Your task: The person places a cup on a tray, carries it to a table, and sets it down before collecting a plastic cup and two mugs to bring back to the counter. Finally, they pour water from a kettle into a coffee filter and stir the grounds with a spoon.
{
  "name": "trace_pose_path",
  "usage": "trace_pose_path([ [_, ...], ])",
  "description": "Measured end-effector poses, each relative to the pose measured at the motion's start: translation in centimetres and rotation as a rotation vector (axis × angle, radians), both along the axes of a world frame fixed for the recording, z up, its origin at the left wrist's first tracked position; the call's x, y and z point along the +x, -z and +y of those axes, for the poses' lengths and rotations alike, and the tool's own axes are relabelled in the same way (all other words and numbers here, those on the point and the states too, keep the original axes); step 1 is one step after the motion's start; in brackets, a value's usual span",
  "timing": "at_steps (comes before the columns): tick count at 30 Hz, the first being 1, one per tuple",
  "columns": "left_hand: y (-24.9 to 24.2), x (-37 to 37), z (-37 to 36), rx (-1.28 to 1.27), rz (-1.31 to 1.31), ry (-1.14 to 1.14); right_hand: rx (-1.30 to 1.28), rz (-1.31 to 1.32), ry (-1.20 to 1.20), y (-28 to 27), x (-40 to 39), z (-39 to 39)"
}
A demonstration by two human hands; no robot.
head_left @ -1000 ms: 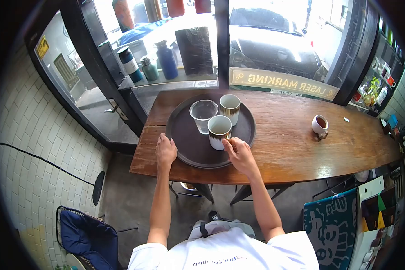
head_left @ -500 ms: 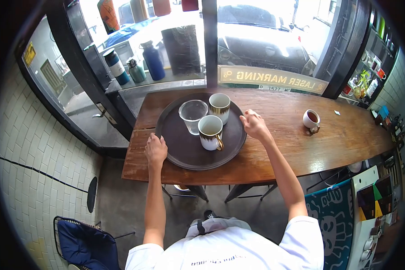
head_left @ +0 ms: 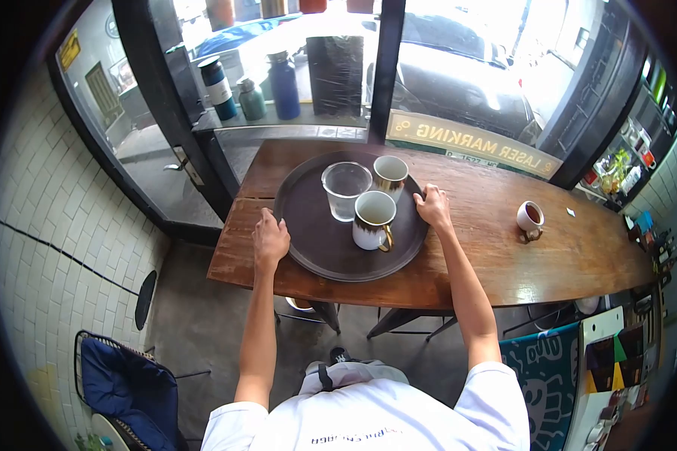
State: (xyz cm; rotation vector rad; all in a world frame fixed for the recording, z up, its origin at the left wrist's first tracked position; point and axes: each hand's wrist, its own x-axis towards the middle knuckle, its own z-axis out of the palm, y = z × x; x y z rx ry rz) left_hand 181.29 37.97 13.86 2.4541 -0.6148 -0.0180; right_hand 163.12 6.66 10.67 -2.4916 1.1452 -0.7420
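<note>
Round tray (head_left: 320,244), white cup (head_left: 529,219), white scrap (head_left: 571,212) on wooden table (head_left: 478,244)

The white T-shirt (head_left: 368,402) bears dark lettering (head_left: 327,441).

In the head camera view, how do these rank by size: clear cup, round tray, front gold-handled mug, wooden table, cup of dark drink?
1. wooden table
2. round tray
3. clear cup and gold-handled mug: too alike to rank
4. cup of dark drink
</note>
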Motion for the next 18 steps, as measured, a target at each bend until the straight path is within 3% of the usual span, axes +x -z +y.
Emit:
trace_pose_path([
  [8, 2.4, 1.0, 1.5, -0.213, 0.004, 0.006, 0.025, -0.043, -0.004, 0.1, 0.2, 0.9],
  [11, 0.6, -0.6, 1.6, -0.363, 0.175, -0.051, 0.067, -0.052, -0.003, -0.5, 0.2, 1.5],
  [18, 1.1, -1.6, 2.1, -0.459, 0.204, -0.108, 0.086, -0.12, -0.049, -0.7, 0.4, 2.4],
])
